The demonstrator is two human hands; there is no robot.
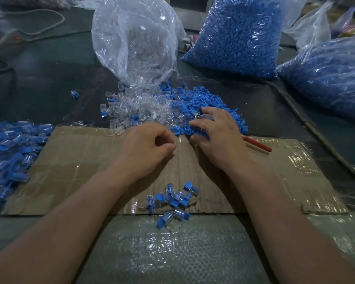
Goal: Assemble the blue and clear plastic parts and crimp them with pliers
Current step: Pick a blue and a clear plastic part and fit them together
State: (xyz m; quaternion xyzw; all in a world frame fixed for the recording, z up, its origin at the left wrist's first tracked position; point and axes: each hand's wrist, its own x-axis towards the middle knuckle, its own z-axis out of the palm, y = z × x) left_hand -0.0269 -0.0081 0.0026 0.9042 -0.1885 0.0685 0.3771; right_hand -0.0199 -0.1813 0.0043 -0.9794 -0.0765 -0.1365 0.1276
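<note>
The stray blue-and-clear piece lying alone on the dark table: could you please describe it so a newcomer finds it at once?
Start at the big clear bag spilling clear parts at top centre. Just left of the spilled clear pile, on the dark table, lies the stray piece. Unlike the heaped parts, it sits alone, touching nothing.

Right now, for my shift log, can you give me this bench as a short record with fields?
Left hand: fingers curled above the cardboard; contents unclear
Right hand: in the blue parts, holding the pliers
Clear parts: spilled from open bag
Assembled pieces: cluster on cardboard's near edge
</note>
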